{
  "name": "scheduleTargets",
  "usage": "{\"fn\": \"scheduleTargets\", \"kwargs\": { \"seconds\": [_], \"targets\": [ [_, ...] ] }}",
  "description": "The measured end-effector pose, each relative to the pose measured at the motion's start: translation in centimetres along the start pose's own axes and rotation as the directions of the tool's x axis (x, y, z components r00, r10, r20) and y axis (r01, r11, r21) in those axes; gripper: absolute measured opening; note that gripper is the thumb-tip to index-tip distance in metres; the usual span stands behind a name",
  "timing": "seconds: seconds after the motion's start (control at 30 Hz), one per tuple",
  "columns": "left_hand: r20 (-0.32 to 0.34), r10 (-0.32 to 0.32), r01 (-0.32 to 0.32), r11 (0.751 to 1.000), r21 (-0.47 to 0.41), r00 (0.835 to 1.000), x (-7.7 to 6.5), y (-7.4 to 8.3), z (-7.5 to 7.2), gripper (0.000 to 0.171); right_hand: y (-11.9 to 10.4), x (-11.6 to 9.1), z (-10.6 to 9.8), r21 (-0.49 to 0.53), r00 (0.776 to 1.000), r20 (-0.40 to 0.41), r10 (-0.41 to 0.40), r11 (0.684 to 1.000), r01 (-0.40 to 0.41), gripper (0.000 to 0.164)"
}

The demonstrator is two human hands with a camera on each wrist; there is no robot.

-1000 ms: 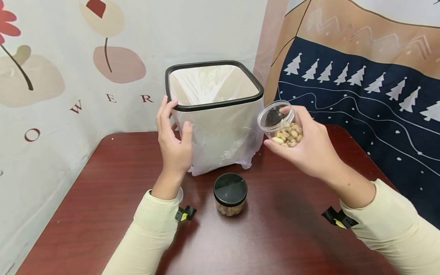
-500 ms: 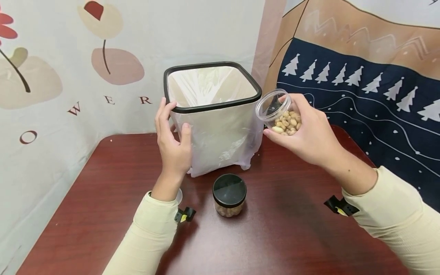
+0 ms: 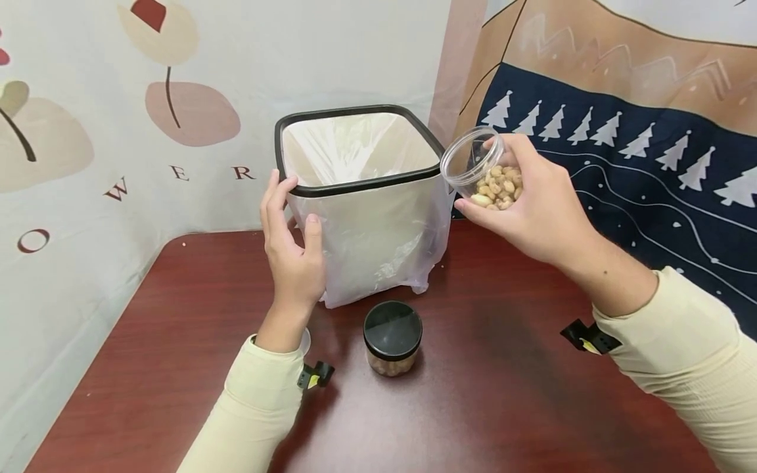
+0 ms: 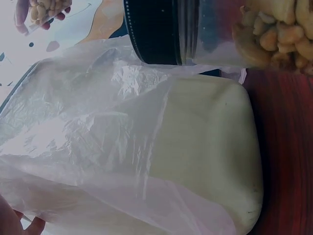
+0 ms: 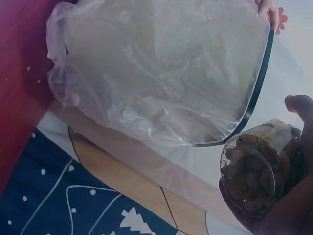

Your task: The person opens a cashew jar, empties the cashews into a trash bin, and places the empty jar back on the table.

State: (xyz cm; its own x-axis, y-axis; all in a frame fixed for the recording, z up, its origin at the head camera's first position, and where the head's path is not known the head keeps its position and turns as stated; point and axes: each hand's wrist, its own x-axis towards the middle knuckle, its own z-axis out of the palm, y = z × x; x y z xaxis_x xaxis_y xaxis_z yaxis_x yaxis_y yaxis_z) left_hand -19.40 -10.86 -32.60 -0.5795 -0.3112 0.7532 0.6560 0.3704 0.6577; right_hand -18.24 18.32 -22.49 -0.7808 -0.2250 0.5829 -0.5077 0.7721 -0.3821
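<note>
A clear plastic jar [image 3: 473,157], lidless and part filled with nuts [image 3: 499,188], is gripped by my right hand [image 3: 541,203]. It tilts left, its mouth beside the bin's right rim, and the nuts lie inside. My left hand [image 3: 292,253] rests against the left corner of the waste bin [image 3: 378,230], fingertips at the rim and thumb extended along the front. A pale bin bag [image 3: 361,148] lines the bin and hangs over its outside beneath a black rim ring [image 3: 367,187]. In the right wrist view, the held jar [image 5: 259,171] shows its base.
A second nut jar [image 3: 392,338] with a black lid stands on the dark red table [image 3: 473,407] before the bin. Part of a white round object [image 3: 305,341] shows behind my left wrist. Printed cloths [image 3: 621,164] hang behind and to the right.
My right hand has raised the open jar from below the bin's rim to about rim height. My left hand stays at the bin's corner. The view has shifted slightly.
</note>
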Motion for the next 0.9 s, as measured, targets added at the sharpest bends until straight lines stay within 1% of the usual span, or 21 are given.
{"fn": "scheduleTargets", "kwargs": {
  "seconds": [0.33,0.6,0.9],
  "targets": [
    [0.005,0.019,-0.019,1.000,-0.004,1.000,-0.3,0.0,0.1,0.051,-0.3,1.4,0.0,-0.005,1.000,-0.004,-0.027,1.000,0.027,0.072],
    [-0.007,0.045,-0.045,0.999,0.012,0.999,-0.2,0.0,0.3,0.053,-0.4,2.5,0.1,-0.036,0.999,0.051,-0.010,0.999,0.012,0.075],
    [-0.023,0.063,-0.063,0.998,0.032,0.998,-0.3,-0.3,0.5,0.055,-0.7,4.1,0.5,-0.074,0.998,0.060,-0.033,0.997,0.037,0.080]
  ]
}}
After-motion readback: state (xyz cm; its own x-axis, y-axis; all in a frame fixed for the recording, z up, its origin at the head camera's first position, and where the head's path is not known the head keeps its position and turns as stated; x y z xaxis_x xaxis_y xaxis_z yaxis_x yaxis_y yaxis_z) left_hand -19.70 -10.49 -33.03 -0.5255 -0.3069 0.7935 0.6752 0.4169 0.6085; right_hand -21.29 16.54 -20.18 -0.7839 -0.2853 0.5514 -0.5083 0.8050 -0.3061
